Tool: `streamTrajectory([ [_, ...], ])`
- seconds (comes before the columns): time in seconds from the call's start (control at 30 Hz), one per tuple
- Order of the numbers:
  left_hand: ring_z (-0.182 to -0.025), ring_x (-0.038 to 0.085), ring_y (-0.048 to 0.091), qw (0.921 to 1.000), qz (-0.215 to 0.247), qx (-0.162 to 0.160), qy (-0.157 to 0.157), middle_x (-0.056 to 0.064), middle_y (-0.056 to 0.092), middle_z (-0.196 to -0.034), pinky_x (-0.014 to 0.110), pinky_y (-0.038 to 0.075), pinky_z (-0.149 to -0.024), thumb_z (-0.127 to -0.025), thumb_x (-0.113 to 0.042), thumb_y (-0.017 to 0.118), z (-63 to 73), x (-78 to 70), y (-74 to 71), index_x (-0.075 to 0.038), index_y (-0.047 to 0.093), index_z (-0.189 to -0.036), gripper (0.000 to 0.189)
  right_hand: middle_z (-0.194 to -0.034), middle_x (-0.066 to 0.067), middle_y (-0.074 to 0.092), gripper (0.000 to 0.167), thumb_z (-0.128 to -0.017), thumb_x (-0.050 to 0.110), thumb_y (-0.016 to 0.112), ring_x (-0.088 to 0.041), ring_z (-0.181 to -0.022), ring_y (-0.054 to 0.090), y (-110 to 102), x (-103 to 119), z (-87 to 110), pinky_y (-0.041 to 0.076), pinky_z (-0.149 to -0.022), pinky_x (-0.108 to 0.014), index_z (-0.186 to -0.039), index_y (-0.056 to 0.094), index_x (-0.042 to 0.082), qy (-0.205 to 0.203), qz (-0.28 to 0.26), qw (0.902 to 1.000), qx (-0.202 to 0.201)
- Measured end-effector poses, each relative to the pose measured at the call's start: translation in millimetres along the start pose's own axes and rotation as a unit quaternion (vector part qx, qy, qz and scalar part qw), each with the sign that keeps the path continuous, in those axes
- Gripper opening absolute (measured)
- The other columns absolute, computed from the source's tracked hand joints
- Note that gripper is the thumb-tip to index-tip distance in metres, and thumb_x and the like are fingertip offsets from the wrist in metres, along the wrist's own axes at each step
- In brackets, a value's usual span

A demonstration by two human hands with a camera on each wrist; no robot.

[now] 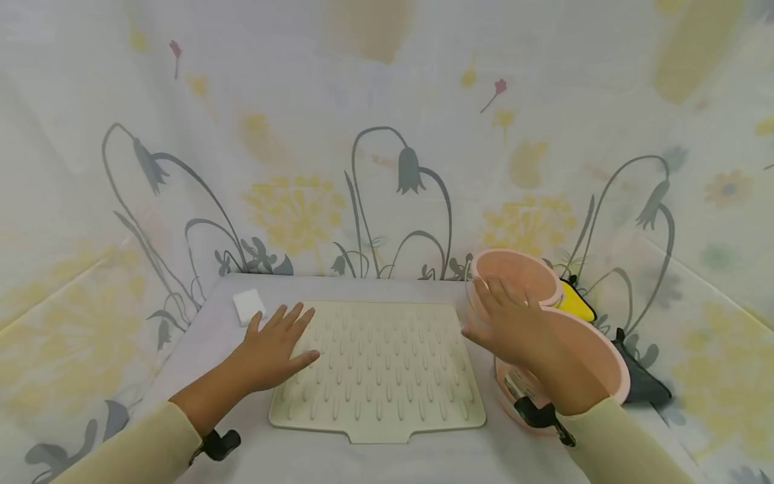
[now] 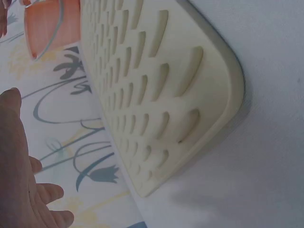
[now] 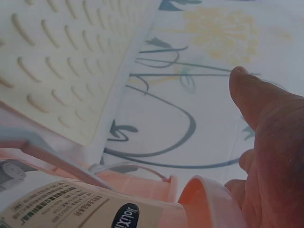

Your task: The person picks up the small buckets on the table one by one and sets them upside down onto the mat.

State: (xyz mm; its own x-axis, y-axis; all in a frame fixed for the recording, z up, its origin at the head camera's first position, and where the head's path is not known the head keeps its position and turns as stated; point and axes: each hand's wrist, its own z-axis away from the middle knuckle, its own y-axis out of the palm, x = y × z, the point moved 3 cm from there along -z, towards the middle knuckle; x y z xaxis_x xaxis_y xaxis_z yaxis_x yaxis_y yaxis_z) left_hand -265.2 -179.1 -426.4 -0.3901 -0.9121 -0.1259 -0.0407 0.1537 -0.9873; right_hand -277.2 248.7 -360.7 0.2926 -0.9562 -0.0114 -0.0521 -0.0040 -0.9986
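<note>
A cream ridged board (image 1: 377, 366), with rows of raised oblong bumps and a tab at its near edge, lies flat on the white-covered table. My left hand (image 1: 272, 356) is held over its left edge, palm down, fingers spread and holding nothing. On the other side my right hand (image 1: 508, 323) is above two pink buckets, fingers straight and holding nothing. The larger bucket (image 1: 595, 343) is nearer me and partly hidden by the right forearm. Behind it stands the smaller bucket (image 1: 520, 262). In the right wrist view a printed label (image 3: 85, 209) shows on a bucket's side.
A small white block (image 1: 248, 306) lies at the table's back left. Right of the buckets are a yellow item with black edging (image 1: 576, 304) and a dark grey item (image 1: 641, 373). Flower-printed fabric (image 1: 387, 168) encloses the table at the back and sides.
</note>
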Motion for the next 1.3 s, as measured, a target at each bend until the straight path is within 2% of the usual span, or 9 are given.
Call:
streamTrajectory([
  [0.13, -0.156, 0.050, 0.024, 0.9990, 0.040, 0.001, -0.022, 0.020, 0.027, -0.171, 0.079, 0.015, -0.118, -0.102, -0.065, 0.053, 5.4, 0.8, 9.6, -0.011, 0.027, -0.167, 0.088, -0.175, -0.019, 0.015, 0.104, -0.098, 0.079, 0.041, -0.043, -0.161, 0.015, -2.1, -3.3, 13.9, 0.005, -0.122, -0.074, -0.169, 0.012, 0.007, -0.005, -0.017, 0.9998, -0.011],
  [0.27, -0.155, 0.051, 0.024, 0.9973, 0.065, -0.009, -0.033, 0.022, 0.027, -0.171, 0.079, 0.016, -0.117, -0.103, -0.063, 0.052, 10.1, 1.5, 16.9, -0.008, 0.028, -0.166, 0.087, -0.163, -0.019, 0.042, 0.098, -0.099, 0.071, 0.052, -0.040, -0.145, 0.048, -4.2, -3.3, 26.0, 0.036, -0.117, -0.065, -0.165, 0.026, 0.005, -0.016, -0.050, 0.9972, -0.054],
  [0.37, -0.154, 0.053, 0.026, 0.9957, 0.080, -0.023, -0.040, 0.023, 0.029, -0.169, 0.080, 0.018, -0.116, -0.103, -0.060, 0.055, 14.7, 1.1, 19.6, -0.006, 0.030, -0.164, 0.085, -0.111, -0.012, 0.073, 0.093, -0.098, 0.062, 0.064, -0.025, -0.088, 0.074, -6.0, -1.3, 34.2, 0.060, -0.076, -0.045, -0.162, 0.032, 0.003, -0.010, -0.062, 0.9949, -0.079],
  [0.43, -0.152, 0.054, 0.029, 0.9944, 0.091, -0.031, -0.043, 0.025, 0.031, -0.168, 0.081, 0.019, -0.115, -0.103, -0.058, 0.056, 18.0, 0.1, 21.1, -0.005, 0.033, -0.163, 0.084, -0.077, -0.002, 0.064, 0.085, -0.095, 0.057, 0.070, -0.014, -0.055, 0.060, -7.1, 0.4, 39.7, 0.049, -0.053, -0.033, -0.152, 0.042, 0.001, -0.010, -0.048, 0.9942, -0.096],
  [0.5, -0.151, 0.054, 0.031, 0.9932, 0.101, -0.038, -0.045, 0.025, 0.033, -0.167, 0.081, 0.020, -0.114, -0.103, -0.060, 0.055, 21.2, -1.4, 23.1, -0.005, 0.034, -0.163, 0.084, -0.059, 0.004, 0.047, 0.063, -0.093, 0.054, 0.072, -0.011, -0.044, 0.044, -7.9, 3.1, 44.3, 0.038, -0.046, -0.031, -0.121, 0.063, -0.001, -0.038, 0.013, 0.9927, -0.113],
  [0.63, -0.150, 0.051, 0.034, 0.9902, 0.120, -0.051, -0.049, 0.025, 0.035, -0.165, 0.081, 0.022, -0.114, -0.104, -0.056, 0.057, 27.1, -3.3, 27.6, -0.004, 0.037, -0.161, 0.080, -0.073, 0.000, 0.048, 0.053, -0.084, 0.054, 0.081, -0.016, -0.060, 0.043, -3.6, 2.4, 59.1, 0.039, -0.056, -0.032, -0.089, 0.060, 0.005, -0.045, 0.062, 0.9821, -0.172],
  [0.83, -0.150, 0.054, 0.033, 0.9836, 0.161, -0.043, -0.069, 0.027, 0.036, -0.164, 0.082, 0.024, -0.112, -0.104, -0.052, 0.059, 33.8, -4.0, 34.7, -0.003, 0.038, -0.160, 0.077, -0.083, -0.001, 0.048, 0.059, -0.079, 0.051, 0.087, -0.016, -0.064, 0.044, 8.2, -1.8, 76.8, 0.040, -0.060, -0.032, -0.109, 0.055, 0.012, 0.046, -0.058, 0.9857, -0.151],
  [1.07, -0.150, 0.056, 0.030, 0.9732, 0.212, -0.006, -0.089, 0.032, 0.031, -0.164, 0.078, 0.026, -0.114, -0.104, -0.053, 0.059, 41.7, -0.6, 49.4, 0.001, 0.034, -0.160, 0.082, -0.074, 0.002, 0.046, 0.042, -0.081, 0.047, 0.084, -0.018, -0.067, 0.044, 13.1, -3.4, 86.1, 0.040, -0.061, -0.035, -0.091, 0.056, 0.017, 0.057, -0.062, 0.9807, -0.177],
  [1.3, -0.153, 0.059, 0.019, 0.9535, 0.285, 0.025, -0.096, 0.036, 0.023, -0.166, 0.076, 0.022, -0.118, -0.102, -0.052, 0.062, 46.5, 0.5, 61.1, 0.004, 0.027, -0.162, 0.089, -0.078, 0.000, 0.059, 0.049, -0.082, 0.057, 0.082, -0.020, -0.072, 0.057, 26.0, -8.6, 89.6, 0.048, -0.064, -0.043, -0.095, 0.065, 0.012, 0.086, -0.053, 0.9860, -0.132],
])
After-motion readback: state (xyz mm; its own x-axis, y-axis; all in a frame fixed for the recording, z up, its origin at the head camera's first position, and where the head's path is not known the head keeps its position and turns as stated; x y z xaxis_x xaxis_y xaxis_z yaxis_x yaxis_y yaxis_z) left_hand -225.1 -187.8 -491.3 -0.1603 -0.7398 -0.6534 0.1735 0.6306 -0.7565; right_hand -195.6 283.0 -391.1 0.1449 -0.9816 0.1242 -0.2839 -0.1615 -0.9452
